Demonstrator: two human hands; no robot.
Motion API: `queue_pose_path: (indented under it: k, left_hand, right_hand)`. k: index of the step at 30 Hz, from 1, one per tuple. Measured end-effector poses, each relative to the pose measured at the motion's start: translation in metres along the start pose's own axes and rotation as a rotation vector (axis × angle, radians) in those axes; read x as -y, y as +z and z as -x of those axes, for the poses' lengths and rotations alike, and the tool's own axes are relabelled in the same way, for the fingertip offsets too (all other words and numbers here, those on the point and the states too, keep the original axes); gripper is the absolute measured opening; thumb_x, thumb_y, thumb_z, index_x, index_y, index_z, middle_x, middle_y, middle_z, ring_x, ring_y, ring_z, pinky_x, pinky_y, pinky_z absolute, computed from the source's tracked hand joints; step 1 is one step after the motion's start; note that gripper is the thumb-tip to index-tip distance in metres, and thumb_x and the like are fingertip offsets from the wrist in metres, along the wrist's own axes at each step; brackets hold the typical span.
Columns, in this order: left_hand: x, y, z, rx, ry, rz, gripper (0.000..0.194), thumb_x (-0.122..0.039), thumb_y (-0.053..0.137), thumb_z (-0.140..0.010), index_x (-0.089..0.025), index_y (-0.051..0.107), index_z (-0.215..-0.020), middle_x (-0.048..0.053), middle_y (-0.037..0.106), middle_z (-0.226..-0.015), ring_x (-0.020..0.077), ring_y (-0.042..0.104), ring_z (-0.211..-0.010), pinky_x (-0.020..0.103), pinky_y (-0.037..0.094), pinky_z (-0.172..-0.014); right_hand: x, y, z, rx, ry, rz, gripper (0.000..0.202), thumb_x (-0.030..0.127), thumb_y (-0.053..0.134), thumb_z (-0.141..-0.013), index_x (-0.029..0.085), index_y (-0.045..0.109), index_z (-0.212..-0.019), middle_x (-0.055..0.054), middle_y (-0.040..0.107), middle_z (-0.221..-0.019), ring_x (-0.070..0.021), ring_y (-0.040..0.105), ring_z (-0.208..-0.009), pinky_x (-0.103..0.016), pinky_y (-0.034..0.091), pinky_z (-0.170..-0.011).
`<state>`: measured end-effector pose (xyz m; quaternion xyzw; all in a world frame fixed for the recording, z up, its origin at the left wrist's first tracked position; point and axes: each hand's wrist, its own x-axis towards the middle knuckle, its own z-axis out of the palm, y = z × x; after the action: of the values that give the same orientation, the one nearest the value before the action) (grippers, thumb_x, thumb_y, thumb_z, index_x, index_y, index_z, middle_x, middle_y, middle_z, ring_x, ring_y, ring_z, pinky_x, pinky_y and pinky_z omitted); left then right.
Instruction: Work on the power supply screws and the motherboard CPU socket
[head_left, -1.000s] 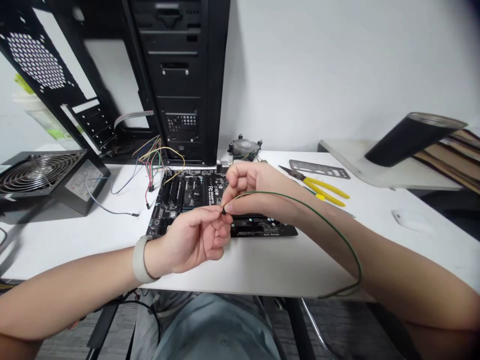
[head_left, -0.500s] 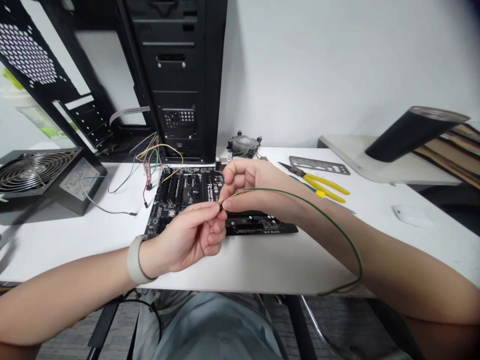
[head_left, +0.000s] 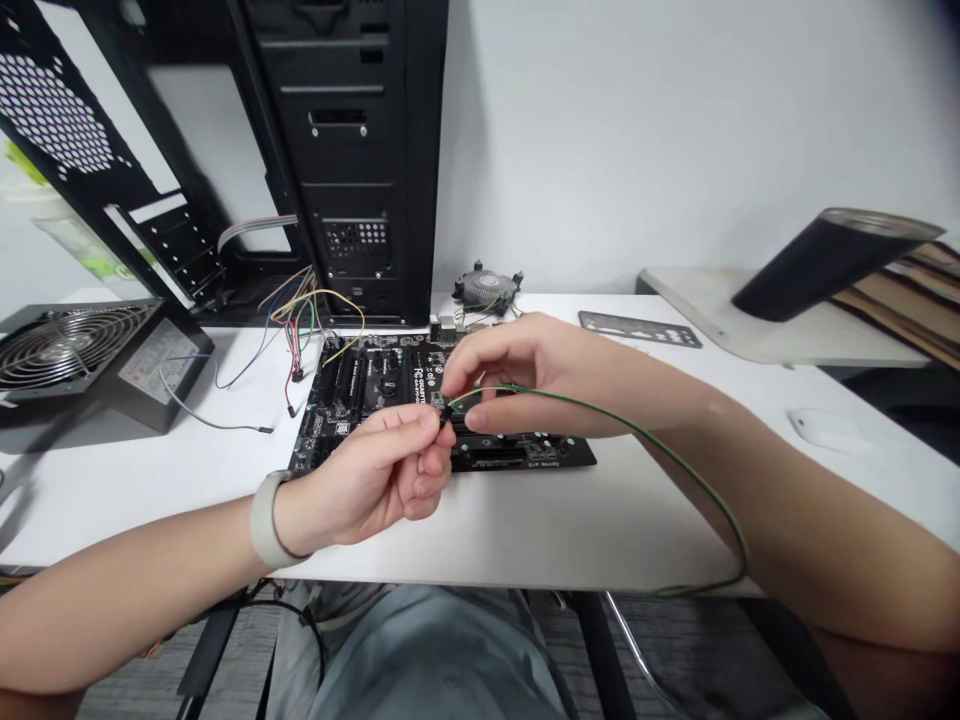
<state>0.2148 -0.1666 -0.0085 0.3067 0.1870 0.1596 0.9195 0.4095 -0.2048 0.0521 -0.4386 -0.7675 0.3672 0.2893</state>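
Note:
My left hand [head_left: 390,455] pinches a small black connector [head_left: 446,411] between thumb and fingers, above the motherboard [head_left: 367,380]. From the connector a thin green cable [head_left: 679,462] with a paler strand arcs right over my right wrist and hangs down by the table's front edge. Just right of the connector, my right hand [head_left: 517,375] has its thumb and fingers apart around the cable's start, with nothing gripped. Whether its index fingertip touches the connector I cannot tell. My hands cover part of the motherboard, which lies flat on the white table.
Behind the motherboard stands a black computer case [head_left: 360,160] with loose coloured wires [head_left: 304,320] trailing out. A power supply [head_left: 97,360] sits left. A CPU cooler [head_left: 487,288], a metal I/O plate [head_left: 637,328], a white mouse [head_left: 829,428] and a dark cylinder [head_left: 817,265] are also around.
My right hand has let go of the connector and spread its thumb from its fingers, shifting slightly right. My left hand keeps its pinch. My right arm now hides the yellow-handled pliers.

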Motion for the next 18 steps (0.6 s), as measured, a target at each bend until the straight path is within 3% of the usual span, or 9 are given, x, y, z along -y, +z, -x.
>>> queue_pose_path:
  k: [5, 11, 18]
  left_hand:
    - [-0.001, 0.000, 0.001, 0.012, -0.015, -0.006, 0.028, -0.025, 0.092, -0.064, -0.011, 0.068, -0.068, -0.003, 0.055, -0.051, 0.0048, 0.047, -0.042, 0.012, 0.041, -0.036]
    - [-0.002, -0.001, 0.001, 0.037, -0.017, -0.029, 0.029, -0.025, 0.091, -0.066, -0.011, 0.066, -0.067, -0.003, 0.053, -0.052, 0.0047, 0.044, -0.042, 0.012, 0.039, -0.036]
    - [0.000, -0.002, 0.001, 0.045, -0.038, -0.038, 0.030, -0.028, 0.091, -0.065, -0.011, 0.066, -0.069, -0.003, 0.053, -0.051, 0.0048, 0.044, -0.041, 0.013, 0.039, -0.036]
  right_hand:
    - [0.003, 0.005, -0.001, 0.003, -0.032, 0.122, 0.015, 0.025, 0.061, -0.084, 0.014, 0.071, -0.083, -0.001, 0.066, -0.075, -0.0096, 0.055, -0.065, -0.021, 0.042, -0.058]
    - [0.002, 0.010, 0.000, -0.104, -0.117, 0.193, 0.011, 0.019, 0.062, -0.085, 0.013, 0.070, -0.079, -0.001, 0.066, -0.074, -0.0092, 0.055, -0.064, -0.021, 0.042, -0.058]
    - [0.004, 0.009, 0.001, -0.071, -0.144, 0.209, 0.012, 0.018, 0.061, -0.085, 0.014, 0.069, -0.078, -0.001, 0.066, -0.075, -0.0084, 0.056, -0.064, -0.020, 0.041, -0.057]
